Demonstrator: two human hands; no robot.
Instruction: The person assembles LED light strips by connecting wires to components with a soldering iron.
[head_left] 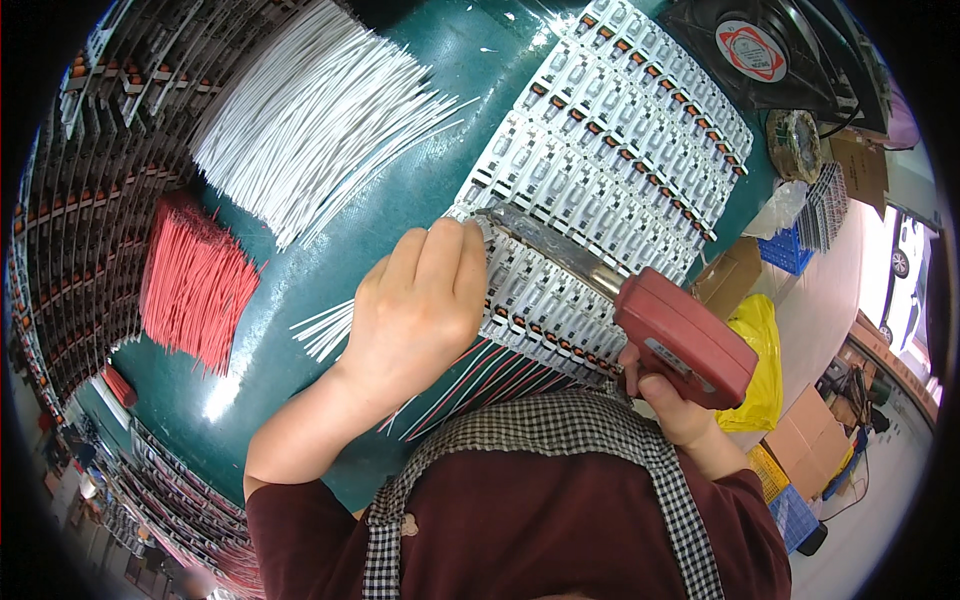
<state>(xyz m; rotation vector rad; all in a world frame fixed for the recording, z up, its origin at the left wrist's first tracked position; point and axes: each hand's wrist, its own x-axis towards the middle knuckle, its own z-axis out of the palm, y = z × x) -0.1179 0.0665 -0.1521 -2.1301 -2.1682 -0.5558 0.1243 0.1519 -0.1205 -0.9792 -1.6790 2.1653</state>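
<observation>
Here's the red soldering gun [686,338] over the rows of white modules [590,165], long axis slanting, tip pointing upper left! The right hand [682,415] is wrapped around it; the left hand [420,295] bunches fingers beside the tip, contents hidden. White wires [310,115] cover the green table [400,215] beyond.

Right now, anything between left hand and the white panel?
Nothing visible: the left hand is at the left edge of the white panel, near the tip of the red-handled tool. Under the hand, can't tell.
</observation>
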